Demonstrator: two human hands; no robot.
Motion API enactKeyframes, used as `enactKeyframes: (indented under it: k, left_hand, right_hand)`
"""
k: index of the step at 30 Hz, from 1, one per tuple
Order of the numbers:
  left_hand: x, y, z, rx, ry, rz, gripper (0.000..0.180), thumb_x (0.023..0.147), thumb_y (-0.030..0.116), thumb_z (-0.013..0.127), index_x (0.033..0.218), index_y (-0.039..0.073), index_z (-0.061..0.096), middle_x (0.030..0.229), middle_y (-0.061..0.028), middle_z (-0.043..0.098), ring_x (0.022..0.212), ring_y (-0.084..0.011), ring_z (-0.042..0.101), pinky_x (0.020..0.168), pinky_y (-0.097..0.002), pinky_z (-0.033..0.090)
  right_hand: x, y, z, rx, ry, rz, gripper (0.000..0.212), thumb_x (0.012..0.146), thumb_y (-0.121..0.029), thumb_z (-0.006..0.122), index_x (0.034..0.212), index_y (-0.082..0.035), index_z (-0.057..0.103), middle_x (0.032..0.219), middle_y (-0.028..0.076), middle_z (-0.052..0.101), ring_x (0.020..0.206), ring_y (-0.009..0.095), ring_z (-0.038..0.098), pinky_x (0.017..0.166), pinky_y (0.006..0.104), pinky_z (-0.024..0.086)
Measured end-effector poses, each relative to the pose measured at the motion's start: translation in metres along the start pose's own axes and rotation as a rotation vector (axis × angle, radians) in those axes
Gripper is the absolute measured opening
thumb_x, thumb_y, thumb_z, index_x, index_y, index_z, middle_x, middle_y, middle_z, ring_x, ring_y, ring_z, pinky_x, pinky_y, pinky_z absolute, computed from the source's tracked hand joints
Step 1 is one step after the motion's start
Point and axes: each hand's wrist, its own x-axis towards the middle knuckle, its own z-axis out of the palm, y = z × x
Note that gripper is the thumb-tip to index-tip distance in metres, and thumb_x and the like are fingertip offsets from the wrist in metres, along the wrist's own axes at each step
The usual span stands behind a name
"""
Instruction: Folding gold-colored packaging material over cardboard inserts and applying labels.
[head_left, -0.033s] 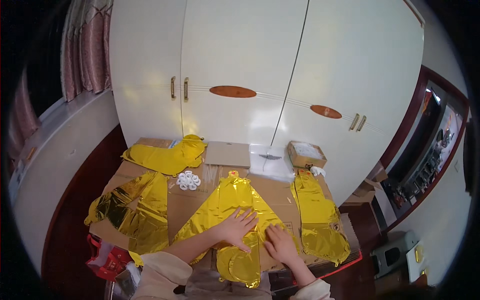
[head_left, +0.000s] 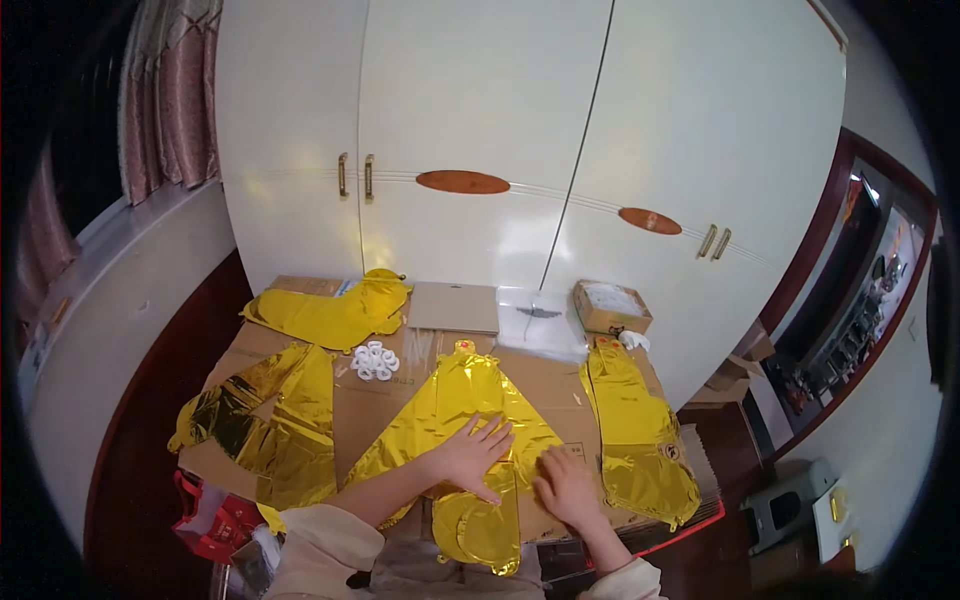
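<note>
A flat gold foil balloon (head_left: 470, 400), shaped like a wide triangle with a leg hanging over the near edge, lies on a cardboard sheet (head_left: 545, 385). My left hand (head_left: 475, 452) rests palm down on the balloon's middle with its fingers spread. My right hand (head_left: 565, 487) presses flat on the balloon's lower right edge, where foil meets cardboard. Neither hand grips anything.
More flat gold balloons lie at the left (head_left: 260, 425), the back left (head_left: 335, 315) and the right (head_left: 635, 430). Small white rings (head_left: 375, 360), a brown flat packet (head_left: 455, 307), a clear bag (head_left: 540, 320) and an open carton (head_left: 612, 305) sit behind. White wardrobe doors (head_left: 500, 150) stand beyond; a red bag (head_left: 215, 520) is low left.
</note>
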Motion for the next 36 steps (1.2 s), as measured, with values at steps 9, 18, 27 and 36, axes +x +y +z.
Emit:
enactKeyframes:
  k: [9,18,27,36]
  left_hand:
    - [-0.001,-0.001,0.003,-0.012,0.054,0.006,0.125,0.069,0.089,0.047,0.147,-0.007,0.029,0.156,-0.0250,0.024,0.147,-0.0391,0.018,0.116,-0.0613,0.012]
    - [0.000,0.001,0.003,-0.015,0.048,-0.046,0.126,0.066,0.091,0.047,0.148,-0.002,0.029,0.156,-0.0225,0.025,0.145,-0.0427,0.019,0.109,-0.0725,0.013]
    - [-0.001,-0.002,0.002,-0.006,0.020,-0.036,0.126,0.066,0.091,0.047,0.148,-0.004,0.029,0.156,-0.0219,0.026,0.146,-0.0419,0.018,0.109,-0.0727,0.013]
    - [-0.001,-0.020,0.026,0.021,0.085,0.042,0.119,0.059,0.068,0.074,0.147,0.000,0.033,0.153,-0.0220,0.031,0.146,-0.0402,0.016,0.109,-0.0718,0.016]
  right_hand:
    - [-0.008,0.015,-0.017,0.029,-0.041,0.448,0.066,0.075,-0.034,0.080,0.124,-0.002,0.051,0.122,0.024,0.055,0.106,0.043,0.058,0.090,0.0475,0.049]
    - [-0.018,0.042,-0.018,0.024,-0.210,0.320,0.052,0.079,-0.035,0.075,0.108,0.003,0.055,0.086,0.020,0.067,0.082,0.037,0.067,0.075,0.0424,0.054]
    - [-0.025,-0.039,-0.030,0.813,0.064,0.337,0.043,0.090,-0.018,0.066,0.124,-0.005,0.044,0.098,0.020,0.063,0.092,0.028,0.066,0.074,0.0383,0.054]
    - [-0.001,-0.017,-0.011,0.977,-0.051,0.230,0.046,0.093,-0.021,0.059,0.133,-0.002,0.045,0.109,0.025,0.063,0.099,0.039,0.063,0.081,0.0448,0.052]
